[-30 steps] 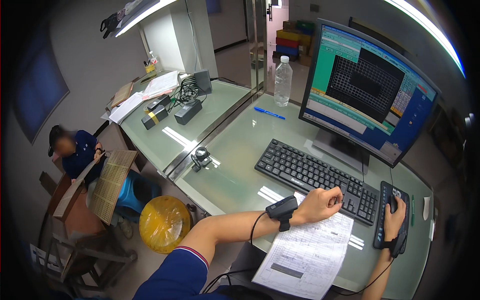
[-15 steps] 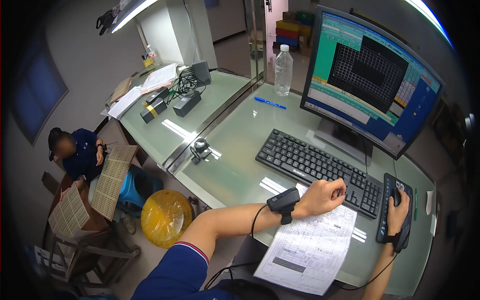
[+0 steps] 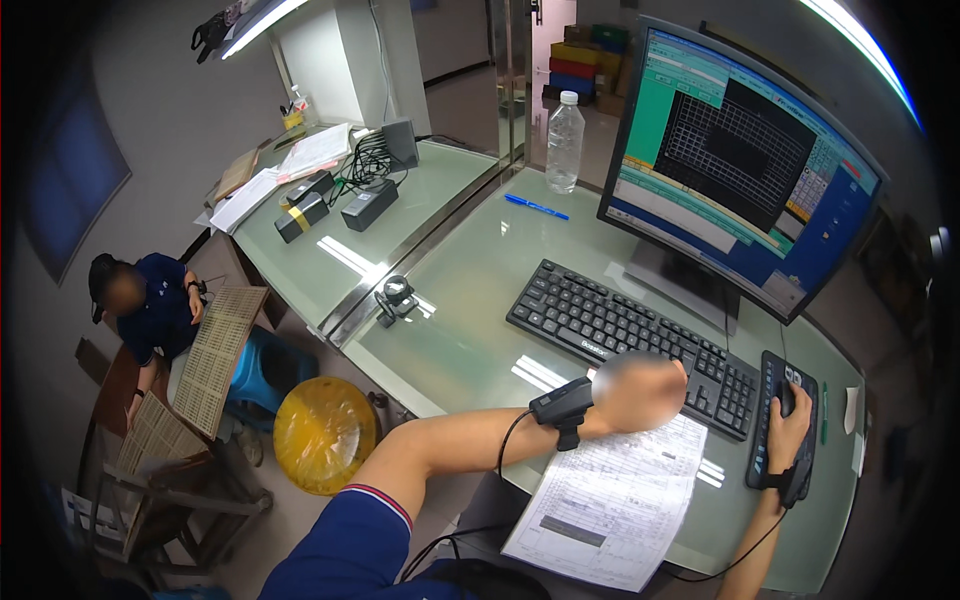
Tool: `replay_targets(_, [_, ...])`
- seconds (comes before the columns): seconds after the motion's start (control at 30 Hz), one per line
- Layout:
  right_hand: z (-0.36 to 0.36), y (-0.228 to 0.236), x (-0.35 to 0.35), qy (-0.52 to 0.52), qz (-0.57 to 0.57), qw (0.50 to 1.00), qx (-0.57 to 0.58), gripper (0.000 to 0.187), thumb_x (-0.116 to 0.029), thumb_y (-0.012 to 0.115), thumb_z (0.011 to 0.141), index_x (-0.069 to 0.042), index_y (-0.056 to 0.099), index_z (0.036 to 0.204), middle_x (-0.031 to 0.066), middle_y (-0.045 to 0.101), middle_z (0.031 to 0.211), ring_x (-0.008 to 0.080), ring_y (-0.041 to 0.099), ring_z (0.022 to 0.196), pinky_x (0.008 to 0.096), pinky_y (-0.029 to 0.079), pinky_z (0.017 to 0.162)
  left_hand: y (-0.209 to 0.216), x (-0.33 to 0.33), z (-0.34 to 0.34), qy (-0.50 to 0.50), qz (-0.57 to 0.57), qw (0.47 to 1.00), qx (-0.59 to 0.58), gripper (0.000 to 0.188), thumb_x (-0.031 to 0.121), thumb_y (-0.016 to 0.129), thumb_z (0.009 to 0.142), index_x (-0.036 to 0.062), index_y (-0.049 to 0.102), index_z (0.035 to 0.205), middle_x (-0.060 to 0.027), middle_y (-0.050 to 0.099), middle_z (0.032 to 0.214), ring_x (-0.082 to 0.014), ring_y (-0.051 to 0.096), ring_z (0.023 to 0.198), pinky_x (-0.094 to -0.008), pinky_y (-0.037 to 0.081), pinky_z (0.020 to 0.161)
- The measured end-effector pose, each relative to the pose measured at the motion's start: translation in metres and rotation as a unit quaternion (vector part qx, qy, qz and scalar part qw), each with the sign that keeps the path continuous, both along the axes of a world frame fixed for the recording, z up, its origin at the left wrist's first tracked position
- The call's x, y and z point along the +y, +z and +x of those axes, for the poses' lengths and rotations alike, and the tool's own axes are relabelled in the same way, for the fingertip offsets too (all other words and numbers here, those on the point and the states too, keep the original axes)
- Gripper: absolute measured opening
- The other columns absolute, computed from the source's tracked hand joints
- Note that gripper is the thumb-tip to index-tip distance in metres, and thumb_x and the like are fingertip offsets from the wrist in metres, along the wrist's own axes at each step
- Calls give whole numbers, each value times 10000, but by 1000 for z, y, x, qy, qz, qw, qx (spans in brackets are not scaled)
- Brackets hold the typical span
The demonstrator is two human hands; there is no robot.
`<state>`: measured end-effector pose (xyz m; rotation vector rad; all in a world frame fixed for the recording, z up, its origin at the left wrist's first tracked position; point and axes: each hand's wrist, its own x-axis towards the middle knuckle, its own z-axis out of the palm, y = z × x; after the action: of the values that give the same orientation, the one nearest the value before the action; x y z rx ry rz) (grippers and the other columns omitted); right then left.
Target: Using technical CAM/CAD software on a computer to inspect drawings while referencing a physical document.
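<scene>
My right hand (image 3: 788, 432) is closed over a black computer mouse (image 3: 787, 400), which rests on a dark mouse pad (image 3: 763, 470) at the right of the desk. My left hand (image 3: 640, 392) is over the front edge of a black keyboard (image 3: 600, 318) and the top of some printed sheets (image 3: 610, 510). A blur covers that hand, so its fingers cannot be made out. Behind the keyboard stands a monitor (image 3: 740, 160) showing a dark grid pattern in a window. Both wrists wear black strapped devices with cables.
A clear bottle (image 3: 565, 145) and blue pen (image 3: 537, 207) lie left of the monitor; a green pen (image 3: 824, 415) is beside the pad. Black adapters (image 3: 370, 205) sit on the adjoining desk. At far left, another person (image 3: 160, 300) handles gridded panels (image 3: 215, 360) near a yellow-topped stool (image 3: 325, 435).
The view has shifted slightly. My left hand stays near the keyboard's front edge, and my right hand remains on the mouse. The other person's lower panel has moved a little to the right.
</scene>
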<state>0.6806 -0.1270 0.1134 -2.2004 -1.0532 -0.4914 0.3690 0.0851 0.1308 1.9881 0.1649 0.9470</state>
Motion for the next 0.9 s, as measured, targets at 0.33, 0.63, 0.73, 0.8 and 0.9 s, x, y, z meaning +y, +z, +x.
replay_targets(0.33, [-19, 12, 9, -3, 15, 1000, -7, 405, -107, 730, 849, 0, 649, 1231, 223, 620, 1281, 419, 584, 1213, 455, 451, 1079, -1, 5, -1, -6, 7, 1000, 16, 110, 77, 737, 903, 42, 638, 939, -9, 603, 573, -83, 577, 493, -249, 429, 482])
replay_targets(0.63, [-15, 15, 7, -15, 24, 1000, -7, 415, -115, 742, 843, -13, 657, 1237, 209, 619, 1298, 417, 583, 1212, 465, 466, 1058, 4, 4, 4, -14, -3, 1000, 28, 116, 79, 744, 912, 38, 637, 921, 14, 576, 556, -53, 502, 474, -241, 384, 483])
replay_targets(0.73, [-19, 12, 15, 0, 26, 1000, -9, 419, -100, 740, 837, -8, 654, 1237, 210, 619, 1294, 418, 583, 1204, 462, 454, 1065, 3, 6, -1, -4, -9, 1000, 24, 112, 86, 744, 911, 41, 642, 919, -4, 596, 570, -68, 550, 490, -245, 416, 494])
replay_targets(0.8, [-16, 7, 12, 16, 23, 1000, -14, 426, -76, 728, 837, -2, 643, 1249, 203, 620, 1284, 400, 580, 1206, 446, 446, 1070, -3, 5, -4, 1, 0, 1000, 15, 110, 89, 742, 905, 46, 643, 928, -22, 610, 581, -98, 586, 502, -261, 442, 499])
replay_targets(0.9, [5, -3, -7, 11, 14, 1000, -16, 440, -51, 725, 852, 4, 629, 1278, 195, 625, 1287, 380, 588, 1225, 430, 446, 1083, -1, 0, 6, -12, 5, 1000, 5, 118, 95, 735, 892, 54, 640, 947, -42, 610, 591, -149, 612, 510, -290, 465, 502])
